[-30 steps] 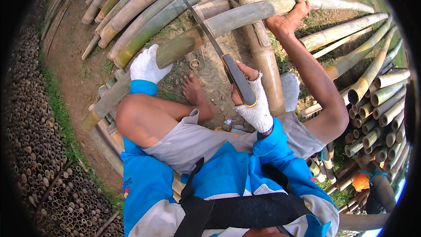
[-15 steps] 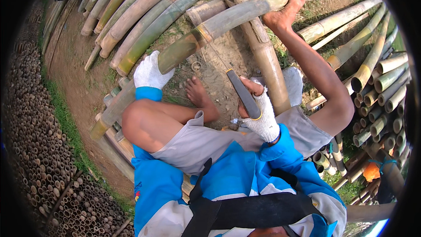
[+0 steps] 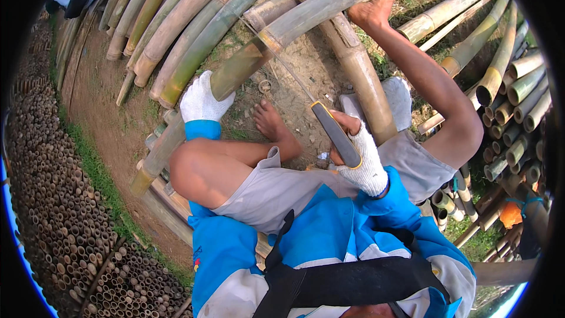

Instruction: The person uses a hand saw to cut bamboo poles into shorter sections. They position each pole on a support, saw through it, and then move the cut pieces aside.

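A long bamboo pole slants across in front of me, resting over a thicker bamboo support. My left hand, in a white knitted glove, is closed about the pole's near left end; its fingers are partly hidden under the pole. In my right hand, with a glove that leaves fingertips bare, is a handsaw with a grey, yellow-edged handle. Its thin blade crosses the pole at a pale joint, and the tip shows beyond the far side. My bare foot presses on the pole farther right.
Several bamboo poles lie side by side at the far left. More cut poles are stacked at right. Bundled bamboo ends fill the left side, past a grass strip. Another bamboo length lies beside my left knee.
My right hand has drawn the saw back toward me a little, and the blade now shows beyond the pole. The left hand keeps its place on the pole's end. The view has shifted slightly.
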`<action>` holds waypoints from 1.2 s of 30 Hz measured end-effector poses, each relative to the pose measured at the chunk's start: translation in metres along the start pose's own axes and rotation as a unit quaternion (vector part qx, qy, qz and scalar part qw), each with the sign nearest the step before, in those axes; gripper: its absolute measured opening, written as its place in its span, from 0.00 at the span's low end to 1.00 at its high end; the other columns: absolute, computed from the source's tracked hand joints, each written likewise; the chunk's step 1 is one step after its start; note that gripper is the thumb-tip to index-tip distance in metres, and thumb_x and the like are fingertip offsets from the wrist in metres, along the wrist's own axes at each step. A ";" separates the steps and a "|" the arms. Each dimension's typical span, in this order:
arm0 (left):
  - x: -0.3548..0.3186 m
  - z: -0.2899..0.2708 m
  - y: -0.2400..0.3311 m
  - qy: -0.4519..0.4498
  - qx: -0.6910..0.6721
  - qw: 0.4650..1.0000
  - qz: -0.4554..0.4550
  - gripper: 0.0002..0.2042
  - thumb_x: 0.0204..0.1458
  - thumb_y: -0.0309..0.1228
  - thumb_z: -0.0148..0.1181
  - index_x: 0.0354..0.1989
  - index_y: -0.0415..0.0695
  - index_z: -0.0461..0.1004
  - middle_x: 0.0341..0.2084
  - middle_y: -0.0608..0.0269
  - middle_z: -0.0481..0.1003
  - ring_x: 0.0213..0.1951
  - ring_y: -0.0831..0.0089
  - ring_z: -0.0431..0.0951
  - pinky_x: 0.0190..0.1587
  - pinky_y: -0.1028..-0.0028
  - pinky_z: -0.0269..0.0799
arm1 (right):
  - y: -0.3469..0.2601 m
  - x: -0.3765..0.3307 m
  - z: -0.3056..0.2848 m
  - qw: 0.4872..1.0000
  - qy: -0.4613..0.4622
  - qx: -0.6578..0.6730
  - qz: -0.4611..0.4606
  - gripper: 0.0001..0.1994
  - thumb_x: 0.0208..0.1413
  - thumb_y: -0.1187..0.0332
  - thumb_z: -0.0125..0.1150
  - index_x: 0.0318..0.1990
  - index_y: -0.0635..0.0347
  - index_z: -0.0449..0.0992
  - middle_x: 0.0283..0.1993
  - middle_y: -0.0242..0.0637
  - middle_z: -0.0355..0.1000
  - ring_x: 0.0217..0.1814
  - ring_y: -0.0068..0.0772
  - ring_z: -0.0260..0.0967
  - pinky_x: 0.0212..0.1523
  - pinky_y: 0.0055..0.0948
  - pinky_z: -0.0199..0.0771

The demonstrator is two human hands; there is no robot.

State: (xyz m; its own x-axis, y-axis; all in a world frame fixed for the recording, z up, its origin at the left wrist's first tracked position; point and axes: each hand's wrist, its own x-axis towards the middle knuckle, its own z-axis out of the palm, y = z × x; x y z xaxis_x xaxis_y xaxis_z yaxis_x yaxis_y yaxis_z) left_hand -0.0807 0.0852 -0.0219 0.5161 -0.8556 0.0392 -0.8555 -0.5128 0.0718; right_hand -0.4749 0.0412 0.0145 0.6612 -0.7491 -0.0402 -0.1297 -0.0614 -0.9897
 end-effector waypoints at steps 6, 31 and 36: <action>-0.003 0.016 -0.007 0.020 0.024 0.999 0.020 0.35 0.44 0.53 0.82 0.59 0.48 0.81 0.46 0.49 0.85 0.48 0.47 0.87 0.52 0.51 0.83 | -0.020 -0.034 -0.006 0.996 0.050 -0.063 -0.050 0.35 0.60 0.81 0.66 0.76 0.60 0.66 0.50 0.37 0.76 0.40 0.22 0.73 0.42 0.26 0.73; -0.005 -0.005 0.014 -0.007 0.038 0.999 -0.021 0.34 0.44 0.56 0.79 0.58 0.50 0.82 0.49 0.50 0.87 0.51 0.47 0.88 0.55 0.53 0.84 | 0.023 0.118 0.041 0.987 0.083 -0.030 -0.132 0.31 0.56 0.82 0.65 0.69 0.56 0.70 0.46 0.40 0.73 0.42 0.31 0.73 0.46 0.34 0.77; -0.001 -0.001 0.014 -0.041 0.016 0.998 -0.046 0.34 0.44 0.55 0.80 0.58 0.50 0.83 0.50 0.49 0.87 0.52 0.46 0.87 0.56 0.53 0.84 | -0.019 -0.067 -0.025 0.996 0.054 -0.067 -0.013 0.29 0.58 0.78 0.69 0.68 0.63 0.72 0.51 0.45 0.78 0.43 0.37 0.77 0.48 0.33 0.76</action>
State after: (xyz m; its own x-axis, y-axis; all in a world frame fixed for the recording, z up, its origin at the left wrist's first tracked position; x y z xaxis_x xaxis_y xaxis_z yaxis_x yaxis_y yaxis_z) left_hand -0.0930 0.0785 -0.0203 0.5891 -0.8067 -0.0473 -0.8058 -0.5908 0.0400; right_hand -0.5352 0.0755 0.0392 0.5832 -0.8123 0.0085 -0.2159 -0.1650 -0.9624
